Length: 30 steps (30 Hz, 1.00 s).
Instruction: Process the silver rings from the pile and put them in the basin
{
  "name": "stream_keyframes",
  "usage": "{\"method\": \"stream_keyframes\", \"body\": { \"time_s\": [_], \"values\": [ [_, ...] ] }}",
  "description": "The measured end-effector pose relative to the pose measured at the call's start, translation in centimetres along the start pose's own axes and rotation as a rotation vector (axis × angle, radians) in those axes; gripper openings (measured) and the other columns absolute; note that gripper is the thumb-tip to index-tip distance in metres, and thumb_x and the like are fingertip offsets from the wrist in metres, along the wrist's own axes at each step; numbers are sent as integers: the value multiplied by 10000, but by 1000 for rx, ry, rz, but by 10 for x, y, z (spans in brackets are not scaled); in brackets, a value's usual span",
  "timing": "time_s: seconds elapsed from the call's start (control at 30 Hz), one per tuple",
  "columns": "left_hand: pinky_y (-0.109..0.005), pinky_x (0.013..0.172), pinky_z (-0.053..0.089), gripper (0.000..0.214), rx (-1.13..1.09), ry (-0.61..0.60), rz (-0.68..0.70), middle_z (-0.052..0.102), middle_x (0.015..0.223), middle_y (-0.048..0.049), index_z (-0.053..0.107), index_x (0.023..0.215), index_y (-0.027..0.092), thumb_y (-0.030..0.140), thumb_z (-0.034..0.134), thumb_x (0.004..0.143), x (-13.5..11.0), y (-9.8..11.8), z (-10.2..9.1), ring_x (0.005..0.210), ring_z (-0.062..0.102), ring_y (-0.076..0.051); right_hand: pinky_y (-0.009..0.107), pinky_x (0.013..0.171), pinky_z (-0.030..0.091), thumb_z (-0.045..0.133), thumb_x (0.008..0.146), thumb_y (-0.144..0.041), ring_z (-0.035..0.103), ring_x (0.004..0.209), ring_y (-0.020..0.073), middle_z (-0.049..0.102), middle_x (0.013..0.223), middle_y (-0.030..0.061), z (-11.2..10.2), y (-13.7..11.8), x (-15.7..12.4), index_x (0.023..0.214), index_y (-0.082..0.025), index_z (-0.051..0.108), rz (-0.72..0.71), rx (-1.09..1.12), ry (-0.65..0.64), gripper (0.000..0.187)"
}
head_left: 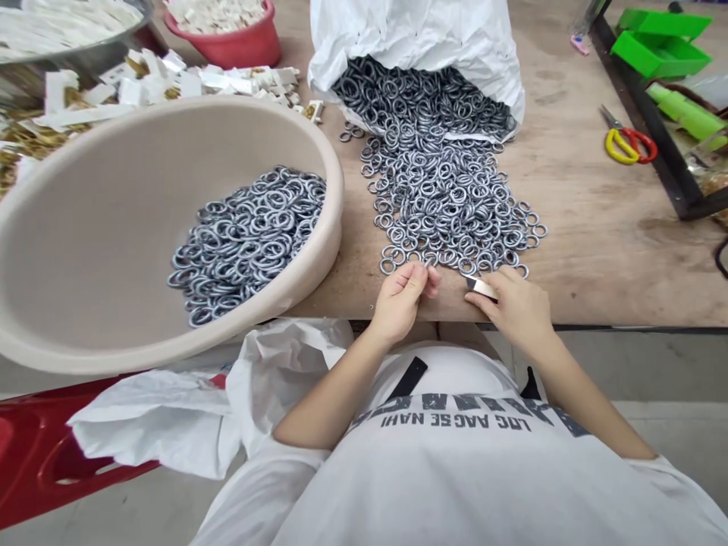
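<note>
My left hand [401, 299] is closed in a pinch at the near edge of a pile of grey rings [449, 201]. Between its thumb and finger a grey ring [428, 265] shows in part, mostly hidden by the fingertips. A short white-handled tool with a dark tip, which looks like a small cutter [482, 287], is gripped in my right hand [520, 303] and points toward the left hand. The rings spill from the mouth of a white sack [415, 34]. To the left, a large beige basin [114, 189] holds more grey rings [255, 235].
Red-and-yellow-handled scissors [629, 144] lie at the right, beside a dark metal frame [642, 106] and green trays [660, 53]. White and gold pieces [153, 80] are heaped behind the basin, near a red tub [244, 42]. A red chair [34, 447] stands below left.
</note>
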<state>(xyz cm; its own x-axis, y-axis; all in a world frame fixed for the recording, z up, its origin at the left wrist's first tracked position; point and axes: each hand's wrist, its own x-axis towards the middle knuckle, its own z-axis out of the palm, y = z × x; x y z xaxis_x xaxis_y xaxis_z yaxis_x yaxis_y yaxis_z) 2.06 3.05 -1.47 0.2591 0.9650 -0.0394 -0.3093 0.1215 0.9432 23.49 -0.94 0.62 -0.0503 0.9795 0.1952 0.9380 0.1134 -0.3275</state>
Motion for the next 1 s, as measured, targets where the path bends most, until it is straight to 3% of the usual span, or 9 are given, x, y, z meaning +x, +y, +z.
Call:
{"method": "stream_keyframes", "body": {
  "time_s": [0.1, 0.23, 0.3, 0.43, 0.6, 0.7, 0.8, 0.9, 1.0],
  "values": [
    [-235, 668, 452, 396, 11, -5, 15, 620, 796, -14, 656, 851, 170, 563, 640, 894, 0, 2, 4, 663, 527, -100, 309, 592, 292, 615, 938, -471, 556, 744, 207, 620, 884, 56, 0, -1, -1, 892, -231, 685, 23, 85, -22, 254],
    [-227, 714, 456, 323, 89, -92, 30, 640, 872, -20, 674, 942, 168, 436, 790, 806, -8, 9, 14, 763, 556, -111, 294, 663, 394, 560, 973, -477, 519, 724, 172, 541, 765, 9, -8, -12, 7, 823, -217, 598, 33, 702, -79, 303],
    [-231, 747, 468, 314, 72, -145, 24, 653, 910, -27, 679, 943, 164, 402, 812, 788, -13, 11, 20, 808, 573, -118, 273, 607, 383, 564, 962, -528, 452, 630, 137, 483, 705, -22, -8, -20, 8, 825, -224, 564, 72, 994, -131, 334],
    [-218, 638, 469, 307, -68, -190, -95, 629, 752, 4, 670, 903, 165, 443, 774, 822, -22, 10, 26, 648, 547, -88, 253, 501, 317, 610, 892, -642, 344, 523, 105, 418, 644, -50, 7, -32, 5, 835, -236, 545, 149, 1246, -137, 415],
    [-224, 567, 496, 362, -166, -268, -257, 674, 689, -18, 699, 885, 155, 507, 753, 825, -26, 8, 22, 572, 601, -101, 248, 533, 410, 644, 891, -579, 464, 567, 112, 524, 687, -36, 13, -40, 1, 867, -237, 579, 209, 1242, -80, 348],
    [-236, 636, 538, 306, -22, -230, -182, 708, 705, -37, 727, 793, 137, 425, 827, 768, -27, 12, 20, 634, 641, -118, 247, 556, 453, 748, 817, -496, 529, 613, 120, 578, 724, -32, 5, -43, 2, 887, -235, 608, 209, 1218, -100, 305],
    [-254, 694, 557, 293, 102, -273, -110, 739, 775, -61, 759, 843, 133, 426, 762, 837, -29, 18, 18, 696, 671, -138, 246, 535, 437, 743, 822, -476, 506, 579, 113, 559, 686, -40, 0, -42, 4, 869, -223, 603, 227, 1242, -161, 293],
    [-268, 742, 558, 279, 173, -294, 4, 743, 859, -71, 776, 934, 148, 408, 679, 911, -30, 24, 14, 753, 685, -146, 256, 579, 419, 640, 920, -437, 488, 608, 110, 557, 723, -28, -3, -36, 3, 893, -209, 609, 190, 1150, -70, 231],
    [-273, 775, 534, 209, 266, -260, 130, 727, 834, -56, 782, 913, 167, 350, 679, 917, -29, 27, 9, 780, 676, -150, 272, 641, 399, 611, 954, -370, 507, 684, 124, 572, 777, -11, -12, -32, -4, 928, -202, 635, -2, 886, 28, 172]
  ]
}}
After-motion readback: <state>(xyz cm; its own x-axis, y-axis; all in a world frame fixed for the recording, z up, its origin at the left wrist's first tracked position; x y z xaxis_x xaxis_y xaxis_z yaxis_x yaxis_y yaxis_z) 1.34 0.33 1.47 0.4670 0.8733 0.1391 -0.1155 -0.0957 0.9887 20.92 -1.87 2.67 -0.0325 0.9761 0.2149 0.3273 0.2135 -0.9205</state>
